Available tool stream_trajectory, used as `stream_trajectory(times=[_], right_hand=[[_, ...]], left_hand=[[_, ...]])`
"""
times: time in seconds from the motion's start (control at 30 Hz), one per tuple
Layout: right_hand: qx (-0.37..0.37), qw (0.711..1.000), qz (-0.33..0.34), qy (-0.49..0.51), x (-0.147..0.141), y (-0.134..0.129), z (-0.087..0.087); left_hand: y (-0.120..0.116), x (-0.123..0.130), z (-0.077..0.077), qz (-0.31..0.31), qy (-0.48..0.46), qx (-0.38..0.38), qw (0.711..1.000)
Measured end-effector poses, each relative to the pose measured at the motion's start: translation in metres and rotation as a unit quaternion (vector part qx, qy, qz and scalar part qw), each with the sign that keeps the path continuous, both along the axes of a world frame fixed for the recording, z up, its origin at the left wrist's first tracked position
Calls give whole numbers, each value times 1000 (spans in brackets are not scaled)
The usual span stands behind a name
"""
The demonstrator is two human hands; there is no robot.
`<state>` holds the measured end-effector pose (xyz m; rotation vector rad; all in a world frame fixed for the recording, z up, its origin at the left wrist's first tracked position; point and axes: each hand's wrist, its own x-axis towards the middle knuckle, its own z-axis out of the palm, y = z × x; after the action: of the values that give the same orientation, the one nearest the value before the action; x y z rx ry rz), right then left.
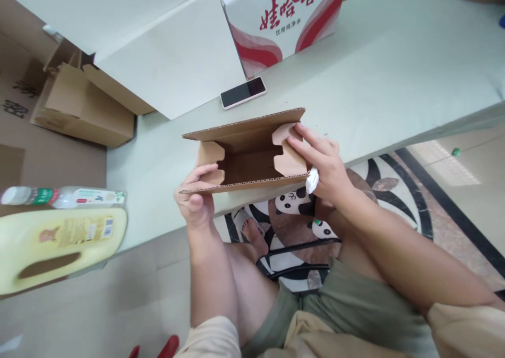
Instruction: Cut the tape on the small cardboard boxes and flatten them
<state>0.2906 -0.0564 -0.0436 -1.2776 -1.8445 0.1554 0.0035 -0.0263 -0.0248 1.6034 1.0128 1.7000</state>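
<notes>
An open brown cardboard box [252, 166] is held between my two hands at the table's front edge, its opening facing up toward me. Notched end flaps are folded inward at both ends. My left hand [197, 197] grips the left end, with fingers on the left flap and the thumb outside. At the right end, the fingers of my right hand [321, 160] press on the right flap. A small white object [312, 180] shows beside the right hand's fingers; what it is cannot be made out.
A phone [243, 92] lies behind the box on the table [379, 79]. Farther back stand a white box [173, 58] and a red-and-white carton [286, 26]. At the left are a brown carton [87, 102], a clear bottle [65, 197] and a yellow jug [84, 237].
</notes>
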Motion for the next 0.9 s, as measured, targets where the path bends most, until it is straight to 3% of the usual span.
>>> stream_trajectory(times=[0.3, 0.5, 0.67, 0.77, 0.9], right_hand=[[75, 995, 3, 63, -3, 7, -2], [51, 991, -53, 116, 6, 16, -9], [45, 990, 11, 131, 9, 20, -17], [67, 989, 33, 128, 7, 18, -12], [76, 987, 26, 138, 5, 15, -6]], left_hand=[[10, 15, -12, 97, -40, -44, 993], [15, 8, -14, 72, 45, -26, 996], [18, -1, -19, 26, 88, 8, 996], [20, -6, -22, 18, 107, 32, 994], [19, -8, -19, 24, 157, 7, 987]])
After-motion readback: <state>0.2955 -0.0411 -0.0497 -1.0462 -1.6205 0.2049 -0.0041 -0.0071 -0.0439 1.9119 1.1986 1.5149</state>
